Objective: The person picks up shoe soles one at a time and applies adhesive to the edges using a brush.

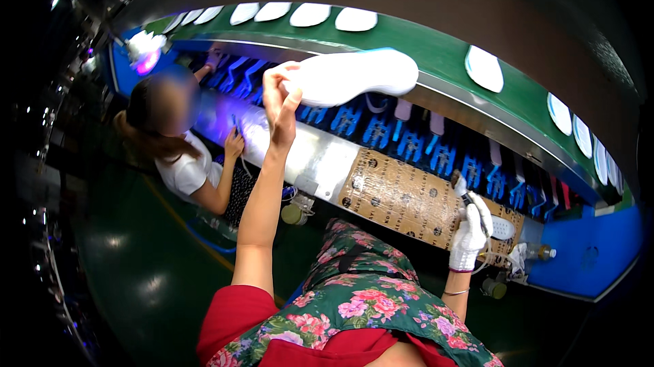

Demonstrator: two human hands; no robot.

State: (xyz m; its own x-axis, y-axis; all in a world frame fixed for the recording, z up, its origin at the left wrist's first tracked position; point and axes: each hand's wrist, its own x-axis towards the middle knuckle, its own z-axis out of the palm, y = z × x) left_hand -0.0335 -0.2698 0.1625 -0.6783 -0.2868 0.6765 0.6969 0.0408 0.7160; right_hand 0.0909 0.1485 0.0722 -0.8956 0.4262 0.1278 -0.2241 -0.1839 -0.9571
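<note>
My bare left hand (281,104) is raised over the bench, its thumb and fingers closed on the heel end of a white shoe sole (364,77). The sole lies nearly level, its other end pointing right in front of the green conveyor belt. A white knit glove covers my right hand (470,231), which grips a small brush (463,188) with a dark handle. The brush tip points up and away, just above the brown printed paper (402,196) on the bench. Next to the glove lies another white sole (503,228) with small holes.
Several white soles (484,68) sit spaced along the green belt (429,53). Under it, blue racks (378,132) line the bench's back. To my left a person (197,162) works with a small tool. A clear bottle (545,252) lies at the bench's right end.
</note>
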